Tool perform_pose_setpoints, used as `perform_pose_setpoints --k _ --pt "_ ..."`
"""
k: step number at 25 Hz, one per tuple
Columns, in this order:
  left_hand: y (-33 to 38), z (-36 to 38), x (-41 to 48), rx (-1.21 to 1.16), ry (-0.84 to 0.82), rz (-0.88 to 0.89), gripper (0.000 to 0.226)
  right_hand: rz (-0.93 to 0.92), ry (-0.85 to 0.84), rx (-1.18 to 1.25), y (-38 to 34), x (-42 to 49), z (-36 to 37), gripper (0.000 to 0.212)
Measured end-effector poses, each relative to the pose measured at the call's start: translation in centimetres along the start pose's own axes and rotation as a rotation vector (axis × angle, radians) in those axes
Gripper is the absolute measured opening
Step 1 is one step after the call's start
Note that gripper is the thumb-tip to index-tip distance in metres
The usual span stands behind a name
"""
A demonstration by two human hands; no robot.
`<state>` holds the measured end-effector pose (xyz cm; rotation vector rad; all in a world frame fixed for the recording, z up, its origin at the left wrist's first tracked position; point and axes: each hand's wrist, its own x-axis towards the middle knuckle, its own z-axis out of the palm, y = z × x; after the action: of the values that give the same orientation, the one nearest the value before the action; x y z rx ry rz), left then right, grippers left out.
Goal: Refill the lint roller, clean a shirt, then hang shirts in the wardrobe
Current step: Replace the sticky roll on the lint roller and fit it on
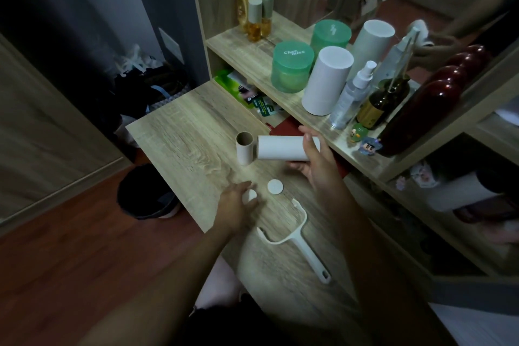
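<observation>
My right hand [316, 160] grips a fresh white lint roll [280, 148], held level above the wooden table [182, 132]. An empty brown cardboard core [245, 148] stands upright just left of the roll. My left hand [237, 202] rests low on the table with its fingers around a small white round end cap [250, 195]. A second white round cap [275, 186] lies flat to its right. The white lint roller handle [297, 236], with its bare forked frame, lies on the table nearer to me.
On the shelf [238, 42] behind stand two green jars [292, 69], spare white rolls [327, 80], spray bottles [351, 95], a dark bottle and a red bottle [421, 112]. A dark bin [146, 194] sits on the floor left of the table. A mirror is at the right.
</observation>
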<state>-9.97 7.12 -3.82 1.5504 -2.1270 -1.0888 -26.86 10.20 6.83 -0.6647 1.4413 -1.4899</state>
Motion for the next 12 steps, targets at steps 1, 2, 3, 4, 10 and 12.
perform_pose_setpoints --k 1,2,3,4,10,12 --pt "-0.7 0.8 0.2 0.045 -0.022 0.036 0.044 -0.002 0.007 -0.001 0.0 0.0 -0.1 0.014" --pt "-1.1 1.3 0.3 0.065 -0.028 0.064 0.046 0.000 0.013 -0.001 0.0 0.1 -0.3 0.015" --pt "-1.5 1.8 0.3 0.073 -0.030 0.085 0.046 0.005 0.018 -0.002 0.1 0.1 -0.4 0.015" --pt "-1.7 2.1 0.2 0.086 -0.031 0.085 0.045 0.013 0.021 0.001 0.1 0.1 -0.6 0.015" --pt "-2.7 2.5 0.1 0.085 -0.018 0.079 0.057 0.021 0.016 -0.005 0.2 0.4 -0.8 0.014" --pt "-2.8 1.8 0.1 0.006 -0.036 0.059 0.066 0.024 0.010 0.000 0.4 0.4 -0.4 0.015"
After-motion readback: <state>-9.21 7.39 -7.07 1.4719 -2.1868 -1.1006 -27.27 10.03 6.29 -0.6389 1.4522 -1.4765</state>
